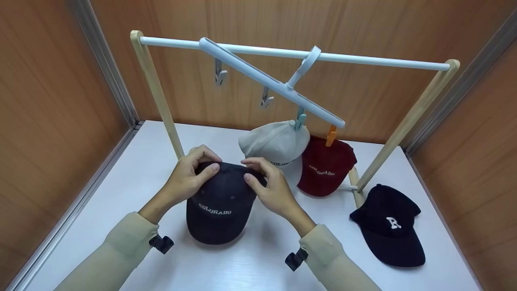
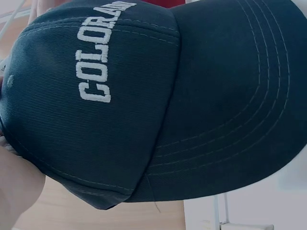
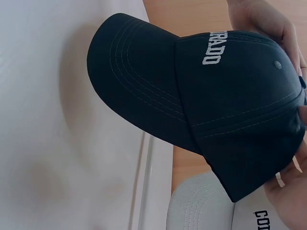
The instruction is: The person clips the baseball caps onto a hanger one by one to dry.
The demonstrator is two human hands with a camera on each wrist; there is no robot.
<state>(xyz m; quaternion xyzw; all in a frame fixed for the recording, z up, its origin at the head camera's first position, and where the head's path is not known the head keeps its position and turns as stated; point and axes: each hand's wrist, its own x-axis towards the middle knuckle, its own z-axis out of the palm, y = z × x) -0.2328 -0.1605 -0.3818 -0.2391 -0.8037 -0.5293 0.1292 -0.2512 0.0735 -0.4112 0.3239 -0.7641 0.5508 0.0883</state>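
A dark navy baseball cap (image 1: 218,198) with white COLORADO lettering is held up over the white table, its brim pointing down towards me. My left hand (image 1: 190,173) grips the left side of the crown, thumb in front and fingers behind. On the right side, my right hand (image 1: 271,186) pinches the crown between thumb and fingers. The left wrist view shows the lettered front and stitched brim (image 2: 230,96) close up. In the right wrist view, the crown (image 3: 240,91) lies between both hands, and the fingers behind it are partly hidden.
A pale blue clip hanger (image 1: 266,79) hangs aslant from the rack's white rod (image 1: 383,61). Its teal clip holds a light grey cap (image 1: 274,141), its orange clip a dark red cap (image 1: 327,165). Two grey clips (image 1: 220,74) dangle bare. A navy R cap (image 1: 387,226) lies at right.
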